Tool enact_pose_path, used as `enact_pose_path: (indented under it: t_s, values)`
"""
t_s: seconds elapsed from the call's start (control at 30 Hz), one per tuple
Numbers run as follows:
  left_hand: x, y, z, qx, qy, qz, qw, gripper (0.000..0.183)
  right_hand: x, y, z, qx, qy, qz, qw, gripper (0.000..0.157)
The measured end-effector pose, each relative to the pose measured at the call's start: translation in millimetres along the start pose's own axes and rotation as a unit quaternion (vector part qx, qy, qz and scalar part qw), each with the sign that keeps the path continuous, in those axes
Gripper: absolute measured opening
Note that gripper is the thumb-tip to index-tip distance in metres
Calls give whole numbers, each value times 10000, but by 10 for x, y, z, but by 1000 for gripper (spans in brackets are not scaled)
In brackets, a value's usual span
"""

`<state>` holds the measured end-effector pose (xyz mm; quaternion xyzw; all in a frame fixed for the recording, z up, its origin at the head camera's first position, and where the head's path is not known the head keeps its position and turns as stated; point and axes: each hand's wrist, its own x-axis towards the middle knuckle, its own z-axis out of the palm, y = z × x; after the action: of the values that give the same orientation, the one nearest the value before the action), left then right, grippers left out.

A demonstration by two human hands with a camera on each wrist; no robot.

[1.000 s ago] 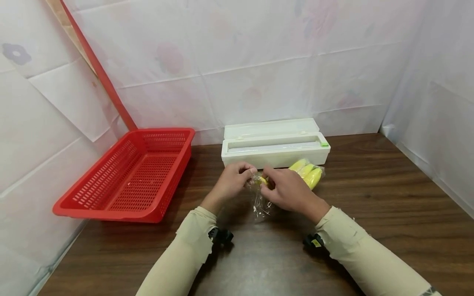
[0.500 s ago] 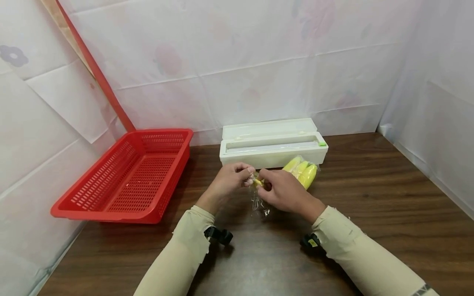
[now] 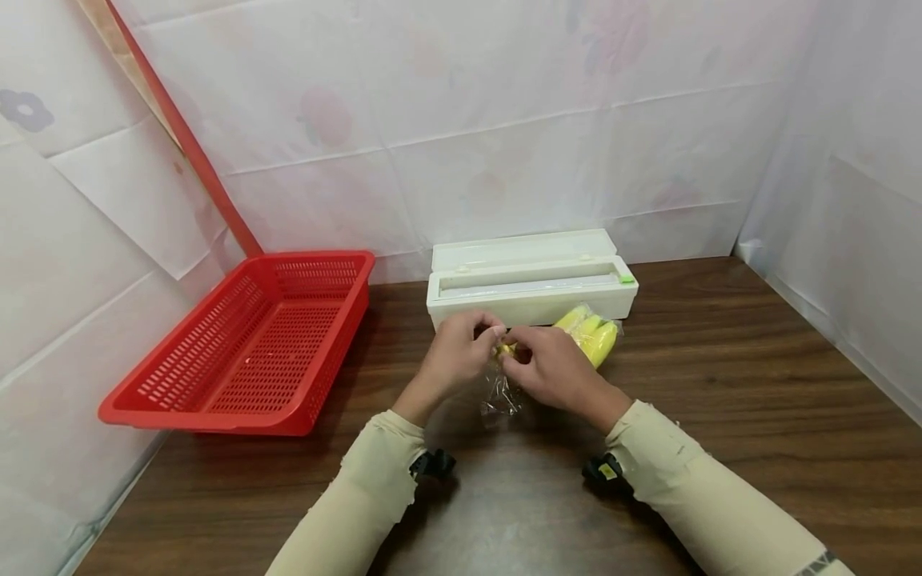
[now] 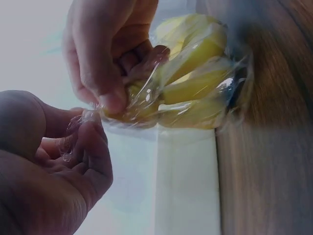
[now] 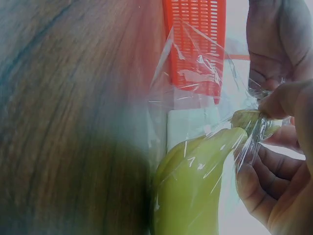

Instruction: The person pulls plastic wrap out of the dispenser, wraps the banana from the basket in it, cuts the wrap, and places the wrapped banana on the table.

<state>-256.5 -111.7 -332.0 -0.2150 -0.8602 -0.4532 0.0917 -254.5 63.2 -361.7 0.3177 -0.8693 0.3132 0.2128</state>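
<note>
A bunch of yellow bananas (image 3: 596,342) lies on the table in front of the white box, wrapped in clear cling film (image 4: 195,73). My right hand (image 3: 560,366) pinches the stem end (image 5: 248,120) through the film. Close beside it, my left hand (image 3: 457,350) pinches a gathered bit of film between thumb and finger, as the left wrist view shows. A loose flap of film (image 3: 500,398) hangs below both hands. In the right wrist view, film also stretches away past the bananas. The right hand hides part of the bunch in the head view.
Behind the hands stands a long white cling film box (image 3: 533,306), its lid tilted back and a roll inside. A red slotted basket (image 3: 216,421) sits on the left of the dark wooden table (image 3: 727,384). Patterned white sheets (image 3: 504,120) hang around the table.
My left hand has shifted a little to the right, closer to the right hand, still pinching film. The hanging flap has swung slightly left. The right hand keeps its hold at the stem.
</note>
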Motion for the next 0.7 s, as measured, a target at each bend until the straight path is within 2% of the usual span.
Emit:
enact_pose_path:
  t_s: [0.17, 0.3, 0.5, 0.6, 0.7]
  values:
    - [-19, 47, 26, 680, 215, 749, 9946, 12, 23, -3, -9, 261, 122, 108, 9995, 5]
    - [-35, 64, 20, 1103, 348, 1113, 9870, 9, 46, -11, -12, 395, 150, 204, 9989, 7]
    - [-61, 87, 1, 1472, 285, 1342, 9795, 4, 44, -14, -13, 524, 167, 598, 9967, 6]
    - [-64, 80, 5, 1576, 255, 1453, 9764, 7, 35, 1, -14, 530, 138, 709, 9960, 13]
    - [-57, 45, 13, 1568, 241, 1487, 9761, 11, 34, 27, -34, 488, -74, 783, 9957, 19]
